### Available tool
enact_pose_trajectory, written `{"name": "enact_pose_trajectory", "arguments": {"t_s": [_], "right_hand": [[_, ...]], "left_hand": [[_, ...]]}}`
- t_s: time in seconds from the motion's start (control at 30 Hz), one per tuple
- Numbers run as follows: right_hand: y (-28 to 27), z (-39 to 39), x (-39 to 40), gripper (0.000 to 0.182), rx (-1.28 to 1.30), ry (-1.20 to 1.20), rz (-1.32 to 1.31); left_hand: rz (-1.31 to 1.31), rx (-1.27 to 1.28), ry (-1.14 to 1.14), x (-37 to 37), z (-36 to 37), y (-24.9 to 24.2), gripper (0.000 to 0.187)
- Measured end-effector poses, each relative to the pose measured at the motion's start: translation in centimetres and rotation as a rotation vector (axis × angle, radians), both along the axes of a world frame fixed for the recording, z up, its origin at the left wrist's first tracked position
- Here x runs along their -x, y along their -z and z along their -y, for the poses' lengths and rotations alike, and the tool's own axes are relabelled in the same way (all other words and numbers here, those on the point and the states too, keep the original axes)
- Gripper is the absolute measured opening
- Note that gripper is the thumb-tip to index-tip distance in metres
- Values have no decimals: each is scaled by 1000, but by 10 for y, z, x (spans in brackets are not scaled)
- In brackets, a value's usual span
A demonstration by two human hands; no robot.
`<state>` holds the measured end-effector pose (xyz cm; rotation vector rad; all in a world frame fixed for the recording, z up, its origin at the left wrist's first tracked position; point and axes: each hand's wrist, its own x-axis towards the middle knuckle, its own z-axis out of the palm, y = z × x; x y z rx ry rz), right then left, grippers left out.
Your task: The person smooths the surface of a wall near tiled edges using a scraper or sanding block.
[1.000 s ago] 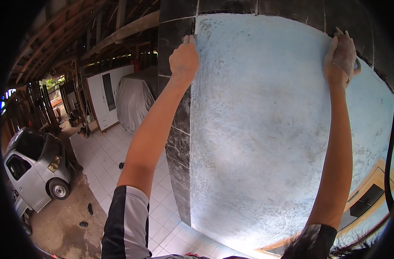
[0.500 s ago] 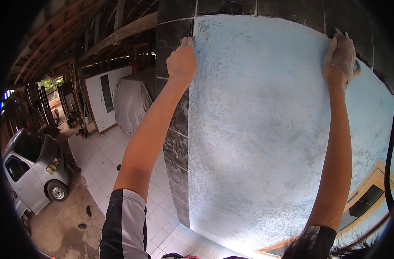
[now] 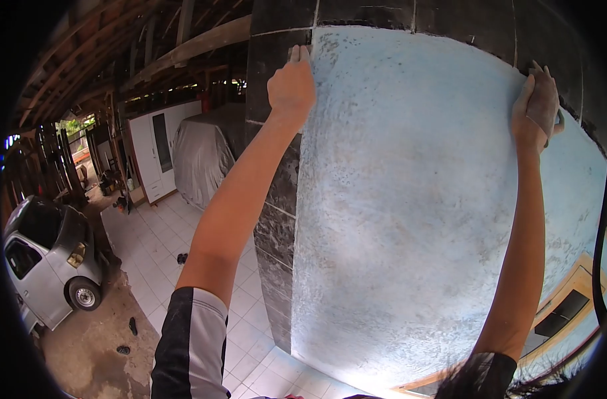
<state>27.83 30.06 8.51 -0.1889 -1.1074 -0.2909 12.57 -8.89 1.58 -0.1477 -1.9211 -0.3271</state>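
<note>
My left hand [image 3: 292, 90] is raised to the upper left edge of the blue wall [image 3: 409, 166]. Its fingers are curled at the border of the dark tiles [image 3: 275, 50], and what they may pinch is hidden. My right hand [image 3: 534, 110] reaches to the upper right of the wall, just under the dark tile band. A grey-brown coating or cover lies over its back, and fingertips point up at the tile edge. A small dark loop [image 3: 560, 123] shows beside it, and I cannot tell what this hand grips.
A wood-framed opening [image 3: 569, 309] is low on the right, near a dark cable [image 3: 599, 266]. Behind on the left are a white cabinet [image 3: 140, 159], a covered vehicle [image 3: 200, 156] and a silver van [image 3: 44, 259]. White floor tiles [image 3: 164, 239] lie below.
Both hands and the wall appear slightly further right in the view, and my right hand a little lower. Each hand keeps its place at the tile edges.
</note>
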Motion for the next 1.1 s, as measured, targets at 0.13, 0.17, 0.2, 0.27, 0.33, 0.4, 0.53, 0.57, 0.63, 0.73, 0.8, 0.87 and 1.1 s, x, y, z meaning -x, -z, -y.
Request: {"name": "enact_pose_trajectory", "arguments": {"t_s": [0.13, 0.17, 0.2, 0.27, 0.33, 0.4, 0.53, 0.57, 0.63, 0.73, 0.8, 0.87, 1.1], "right_hand": [[-2, 5, -6, 34, 9, 2, 25], [0, 6, -6, 34, 10, 8, 35], [2, 7, -6, 34, 11, 11, 36], [0, 12, -7, 35, 10, 30, 33], [-1, 13, -8, 36, -8, 20, 32], [0, 15, -11, 36, -20, 7, 43], [2, 18, -13, 38, 1, -63, 84], [0, 18, -12, 38, -17, -70, 81], [1, 22, -13, 38, -7, -42, 70], [0, 22, -13, 38, -2, -25, 72], [1, 21, -12, 38, -4, -38, 75], [1, 21, -13, 37, 29, -28, 82], [3, 18, -16, 35, 48, 7, 118]], "left_hand": [[-59, 12, -17, 9, 4, -16, 60], [-43, 28, -16, 9, 5, -13, 63], [-42, 28, -13, 7, 5, -6, 63], [-1, 50, -4, 2, 5, 4, 61], [-15, 32, -3, 1, 3, -4, 62], [-18, 19, -5, 4, 2, -8, 62], [-69, 37, 17, 4, 6, 2, 65], [-41, 47, 12, 2, 7, 4, 65], [-61, 43, 14, 3, 9, -1, 66], [-68, 38, 18, 7, 8, -11, 67], [-64, 40, 18, 7, 8, -8, 68], [-75, 45, 22, 5, 6, 3, 67], [-95, -26, 27, 17, 6, -13, 65]]}}
